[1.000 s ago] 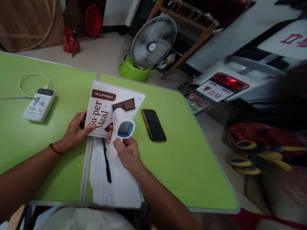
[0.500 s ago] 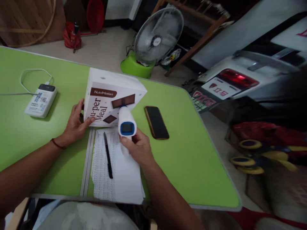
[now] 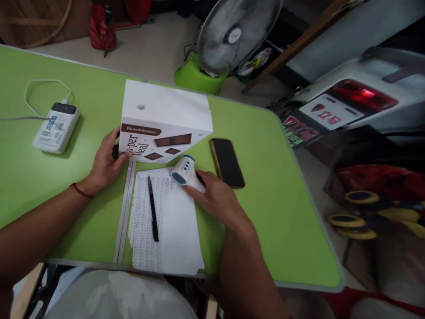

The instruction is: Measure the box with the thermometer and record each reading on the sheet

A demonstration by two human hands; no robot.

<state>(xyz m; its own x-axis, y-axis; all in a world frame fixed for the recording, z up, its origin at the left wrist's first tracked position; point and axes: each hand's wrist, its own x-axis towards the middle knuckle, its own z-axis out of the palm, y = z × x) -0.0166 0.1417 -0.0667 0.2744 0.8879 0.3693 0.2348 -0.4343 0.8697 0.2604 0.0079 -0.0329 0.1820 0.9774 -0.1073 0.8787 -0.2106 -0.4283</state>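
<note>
My left hand (image 3: 109, 160) grips the lower left corner of a white cardboard box (image 3: 168, 108) marked "NutriMotion", thumb on its front face. The box sits on the green table and leans back a little. In my right hand (image 3: 217, 195) is a white and blue infrared thermometer (image 3: 186, 170), lying tilted with its small screen turned to the left. Beneath it are stacked paper sheets (image 3: 181, 230), partly covered with rows of small print. A black pen (image 3: 153, 210) rests on the papers. The box hides the fingers behind its left edge.
A dark phone (image 3: 227, 162) lies right of the box on the green table (image 3: 275, 212). At the left is a white power bank (image 3: 57, 128) with a cable. Beyond the table stand a fan (image 3: 234, 37), a green bucket (image 3: 201, 79) and a white scooter (image 3: 358, 97).
My right hand has drawn the thermometer down and right, away from the box front, and turned it onto its side. The box shows more of its top. The camera view has shifted slightly.
</note>
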